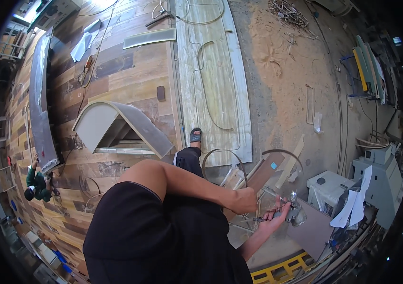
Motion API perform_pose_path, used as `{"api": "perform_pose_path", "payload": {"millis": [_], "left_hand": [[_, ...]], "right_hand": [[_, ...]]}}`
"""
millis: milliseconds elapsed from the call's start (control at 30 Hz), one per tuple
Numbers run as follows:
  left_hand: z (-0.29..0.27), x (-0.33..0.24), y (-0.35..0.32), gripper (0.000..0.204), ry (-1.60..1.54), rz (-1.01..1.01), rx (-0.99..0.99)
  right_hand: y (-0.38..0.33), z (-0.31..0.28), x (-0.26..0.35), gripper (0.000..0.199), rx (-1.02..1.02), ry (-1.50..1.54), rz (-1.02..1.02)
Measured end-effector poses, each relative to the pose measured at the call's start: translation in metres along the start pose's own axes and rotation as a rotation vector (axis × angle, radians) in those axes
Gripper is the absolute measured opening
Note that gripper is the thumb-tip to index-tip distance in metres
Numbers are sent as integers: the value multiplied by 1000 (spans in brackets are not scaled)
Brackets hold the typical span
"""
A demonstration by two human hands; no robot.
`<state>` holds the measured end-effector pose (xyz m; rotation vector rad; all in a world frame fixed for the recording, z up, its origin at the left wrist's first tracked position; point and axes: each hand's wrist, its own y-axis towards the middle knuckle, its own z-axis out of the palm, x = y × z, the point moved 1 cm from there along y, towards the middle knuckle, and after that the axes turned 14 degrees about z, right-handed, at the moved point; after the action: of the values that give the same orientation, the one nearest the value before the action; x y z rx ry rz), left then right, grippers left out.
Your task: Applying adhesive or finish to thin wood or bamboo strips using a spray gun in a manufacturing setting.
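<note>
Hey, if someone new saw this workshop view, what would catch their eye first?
Probably the arch-topped unit on the plank-patterned floor, left of centre, and the long pale board to its right, with a sandaled foot at its near end. Next, the wearer's left hand and right hand, right of centre. Far left, a person in green is low beside a long dark slab.

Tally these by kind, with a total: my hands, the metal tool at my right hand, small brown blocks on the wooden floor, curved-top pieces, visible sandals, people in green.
Hands (left hand, right hand): 2
Metal tool: 1
Small brown block: 1
Curved-top piece: 1
Sandal: 1
Person in green: 1
Total: 7
</note>
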<state>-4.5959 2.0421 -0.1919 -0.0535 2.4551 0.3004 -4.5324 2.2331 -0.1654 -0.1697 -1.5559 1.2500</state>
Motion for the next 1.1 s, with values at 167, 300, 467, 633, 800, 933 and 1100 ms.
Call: {"api": "perform_pose_path", "payload": {"millis": [167,300,467,633,800,933,1100], "left_hand": [[1,33,8,20,14,137,202],[-16,85,5,21,-100,7,96],[-118,178,-34,20,-229,-481,-450],[-168,300,-135,44,-197,-1037,-720],[-132,422,-254,45,-436,-1208,-787],[-103,502,-315,38,-805,-1295,-589],[-99,607,-377,60,-702,-1008,-124]], "right_hand": [[8,33,-1,34,-115,-19,-29],[20,44,-3,21,-315,-162,-107],[53,29,3,18,-329,-141,-144],[86,61,11,17,-220,20,-74],[92,138,16,15,-279,-4,-168],[86,187,-2,25,-378,-87,-235],[74,306,-35,21,-637,-27,-229]]}}
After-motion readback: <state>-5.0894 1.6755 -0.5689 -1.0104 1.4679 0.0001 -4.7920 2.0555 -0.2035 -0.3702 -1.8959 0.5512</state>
